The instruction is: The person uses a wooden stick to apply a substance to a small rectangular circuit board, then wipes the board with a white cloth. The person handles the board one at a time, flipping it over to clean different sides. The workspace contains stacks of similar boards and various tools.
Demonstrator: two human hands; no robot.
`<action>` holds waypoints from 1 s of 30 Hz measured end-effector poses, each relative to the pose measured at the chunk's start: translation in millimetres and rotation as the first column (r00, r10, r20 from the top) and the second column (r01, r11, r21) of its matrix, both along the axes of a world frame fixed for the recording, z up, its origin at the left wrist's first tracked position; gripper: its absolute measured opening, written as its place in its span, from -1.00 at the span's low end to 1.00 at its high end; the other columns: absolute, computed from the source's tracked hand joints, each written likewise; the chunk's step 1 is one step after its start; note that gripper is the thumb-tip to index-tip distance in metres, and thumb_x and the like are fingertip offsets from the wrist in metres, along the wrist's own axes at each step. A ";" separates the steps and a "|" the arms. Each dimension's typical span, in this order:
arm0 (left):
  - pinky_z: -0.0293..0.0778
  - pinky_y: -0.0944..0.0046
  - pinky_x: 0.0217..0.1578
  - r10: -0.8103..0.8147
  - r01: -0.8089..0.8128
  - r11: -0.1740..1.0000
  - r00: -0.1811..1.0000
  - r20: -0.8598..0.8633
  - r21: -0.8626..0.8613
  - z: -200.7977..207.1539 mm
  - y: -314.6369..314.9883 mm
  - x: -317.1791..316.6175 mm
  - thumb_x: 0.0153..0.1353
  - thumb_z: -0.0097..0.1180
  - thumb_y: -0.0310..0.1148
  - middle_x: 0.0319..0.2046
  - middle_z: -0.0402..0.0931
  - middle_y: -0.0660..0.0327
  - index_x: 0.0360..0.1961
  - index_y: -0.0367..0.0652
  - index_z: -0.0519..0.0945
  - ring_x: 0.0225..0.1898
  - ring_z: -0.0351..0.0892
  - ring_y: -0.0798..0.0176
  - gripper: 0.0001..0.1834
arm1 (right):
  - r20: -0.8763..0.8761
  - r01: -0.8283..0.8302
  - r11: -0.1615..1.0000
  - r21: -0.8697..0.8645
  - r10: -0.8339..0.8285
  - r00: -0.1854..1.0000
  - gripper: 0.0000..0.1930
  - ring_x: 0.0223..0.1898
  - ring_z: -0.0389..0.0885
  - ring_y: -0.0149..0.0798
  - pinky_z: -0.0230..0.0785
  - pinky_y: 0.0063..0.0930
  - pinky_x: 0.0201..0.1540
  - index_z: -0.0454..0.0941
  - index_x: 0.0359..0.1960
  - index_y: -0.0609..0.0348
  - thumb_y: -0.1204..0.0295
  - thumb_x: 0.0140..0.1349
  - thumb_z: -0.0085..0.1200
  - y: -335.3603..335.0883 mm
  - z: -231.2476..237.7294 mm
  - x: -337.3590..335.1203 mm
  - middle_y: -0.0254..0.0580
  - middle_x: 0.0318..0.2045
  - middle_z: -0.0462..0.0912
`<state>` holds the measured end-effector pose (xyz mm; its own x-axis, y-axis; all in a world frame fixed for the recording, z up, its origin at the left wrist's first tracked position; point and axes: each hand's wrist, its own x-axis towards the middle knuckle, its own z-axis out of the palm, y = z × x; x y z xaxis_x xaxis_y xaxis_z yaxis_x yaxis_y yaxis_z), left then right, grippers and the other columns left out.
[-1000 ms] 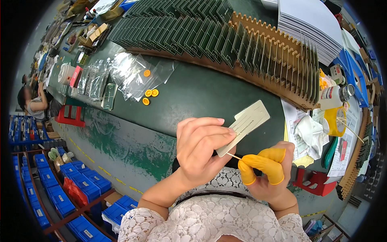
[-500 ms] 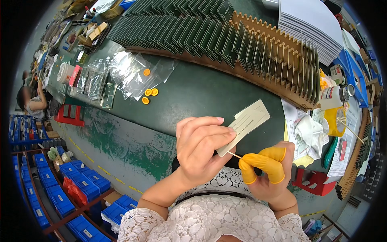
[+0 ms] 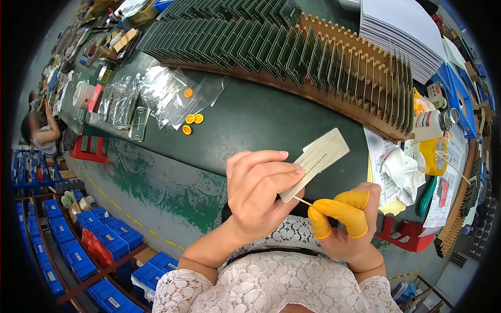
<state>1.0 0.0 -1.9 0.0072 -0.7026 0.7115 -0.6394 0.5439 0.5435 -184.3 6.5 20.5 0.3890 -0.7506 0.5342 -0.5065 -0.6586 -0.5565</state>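
Nothing shifting since earlier | left hand point(image 3: 258, 190) pinching card point(image 3: 315, 161) near bench point(image 3: 250, 125) edge | right hand point(image 3: 347, 221) gripping stick point(image 3: 302, 200), tip touching card | risk: stick snapping if pressing hard

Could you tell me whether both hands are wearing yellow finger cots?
No, only the right hand has yellow cots on its fingers; the left hand, holding the pale card, is bare.
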 end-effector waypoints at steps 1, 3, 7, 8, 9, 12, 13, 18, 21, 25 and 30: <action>0.38 0.17 -0.13 0.004 -0.004 1.000 1.000 0.005 0.002 0.0 0.6 0.6 -0.18 0.45 -0.60 -0.33 0.67 0.25 -0.32 -0.12 0.61 -0.18 0.65 0.10 -0.65 | 0.004 0.010 1.000 0.004 -0.010 1.000 -0.61 -0.35 0.39 -0.22 0.18 -0.33 -0.30 0.66 -0.19 -0.04 0.41 -0.14 0.46 0.5 -0.8 0.2 -0.37 -0.30 0.50; 0.38 0.17 -0.13 0.005 -0.005 1.000 1.000 0.008 0.005 0.2 0.9 0.9 -0.18 0.45 -0.60 -0.33 0.67 0.25 -0.32 -0.12 0.61 -0.18 0.65 0.10 -0.64 | 0.007 0.016 1.000 0.008 -0.016 1.000 -0.61 -0.35 0.38 -0.22 0.19 -0.33 -0.31 0.66 -0.19 -0.05 0.41 -0.14 0.47 0.8 -0.8 0.8 -0.37 -0.31 0.50; 0.36 0.18 -0.13 0.004 -0.004 1.000 1.000 -0.002 -0.012 -2.6 -1.1 0.0 -0.20 0.45 -0.53 -0.31 0.66 0.30 -0.32 -0.10 0.62 -0.17 0.64 0.14 -0.65 | 0.003 0.014 1.000 0.002 -0.014 1.000 -0.63 -0.36 0.38 -0.22 0.20 -0.32 -0.30 0.66 -0.21 -0.06 0.40 -0.12 0.47 -0.3 0.2 2.2 -0.39 -0.33 0.49; 0.35 0.19 -0.13 0.005 -0.005 1.000 1.000 -0.006 -0.021 -3.8 -1.8 -0.3 -0.21 0.45 -0.50 -0.30 0.66 0.33 -0.33 -0.09 0.63 -0.17 0.64 0.16 -0.65 | 0.000 0.018 1.000 0.000 -0.018 1.000 -0.64 -0.36 0.37 -0.22 0.20 -0.32 -0.30 0.66 -0.21 -0.06 0.40 -0.12 0.47 -0.4 0.1 2.0 -0.39 -0.33 0.49; 0.35 0.19 -0.13 0.009 -0.009 1.000 1.000 -0.004 -0.022 -4.3 -1.3 0.0 -0.21 0.45 -0.50 -0.30 0.66 0.33 -0.33 -0.09 0.63 -0.17 0.64 0.16 -0.66 | 0.000 0.034 0.999 0.011 -0.034 0.999 -0.63 -0.36 0.37 -0.22 0.21 -0.32 -0.30 0.66 -0.21 -0.06 0.40 -0.12 0.47 -0.1 -0.2 2.1 -0.39 -0.34 0.49; 0.36 0.18 -0.13 0.011 -0.011 1.000 1.000 -0.001 -0.015 -3.9 -0.2 0.4 -0.19 0.45 -0.53 -0.31 0.66 0.30 -0.33 -0.10 0.62 -0.17 0.65 0.14 -0.66 | 0.001 0.063 0.997 0.032 -0.063 0.998 -0.63 -0.36 0.37 -0.21 0.21 -0.32 -0.30 0.67 -0.20 -0.06 0.41 -0.12 0.47 0.5 -0.5 1.6 -0.38 -0.34 0.49; 0.37 0.18 -0.13 0.007 -0.007 1.000 1.000 0.000 -0.006 -1.9 0.5 0.2 -0.18 0.44 -0.57 -0.32 0.67 0.28 -0.32 -0.10 0.61 -0.17 0.65 0.12 -0.65 | 0.002 0.061 0.998 0.032 -0.061 0.998 -0.63 -0.37 0.37 -0.21 0.21 -0.32 -0.30 0.67 -0.20 -0.06 0.41 -0.11 0.47 0.2 0.0 1.4 -0.37 -0.34 0.49; 0.39 0.17 -0.13 -0.002 0.002 1.000 1.000 -0.001 0.006 -0.7 0.4 -0.6 -0.17 0.44 -0.61 -0.33 0.67 0.25 -0.31 -0.11 0.60 -0.18 0.65 0.10 -0.65 | -0.006 0.053 0.999 0.003 -0.053 0.999 -0.64 -0.37 0.37 -0.19 0.21 -0.33 -0.30 0.66 -0.20 -0.06 0.40 -0.10 0.47 -1.4 0.5 1.8 -0.36 -0.35 0.49; 0.37 0.18 -0.13 0.009 -0.009 1.000 1.000 0.005 -0.003 -1.2 0.3 -0.5 -0.18 0.44 -0.58 -0.32 0.67 0.28 -0.32 -0.10 0.61 -0.18 0.65 0.12 -0.65 | -0.005 0.078 0.997 0.015 -0.078 0.997 -0.64 -0.38 0.37 -0.19 0.20 -0.33 -0.31 0.66 -0.20 -0.04 0.39 -0.10 0.47 -1.5 -0.9 1.1 -0.36 -0.36 0.49; 0.35 0.20 -0.14 0.018 -0.018 1.000 1.000 0.004 -0.017 -4.5 -0.3 0.2 -0.21 0.46 -0.51 -0.31 0.67 0.33 -0.33 -0.08 0.63 -0.18 0.65 0.17 -0.66 | 0.015 0.058 0.997 0.057 -0.059 0.998 -0.64 -0.39 0.37 -0.19 0.18 -0.33 -0.32 0.66 -0.21 -0.01 0.39 -0.10 0.47 -1.5 1.1 -0.9 -0.34 -0.37 0.49; 0.35 0.20 -0.14 0.016 -0.016 1.000 1.000 0.009 -0.018 -4.7 -0.6 -0.1 -0.20 0.46 -0.51 -0.30 0.67 0.33 -0.33 -0.08 0.64 -0.17 0.65 0.17 -0.66 | 0.024 0.049 0.997 0.055 -0.050 0.998 -0.65 -0.40 0.38 -0.19 0.18 -0.32 -0.32 0.65 -0.22 -0.01 0.36 -0.09 0.46 -2.5 0.9 -0.2 -0.33 -0.37 0.49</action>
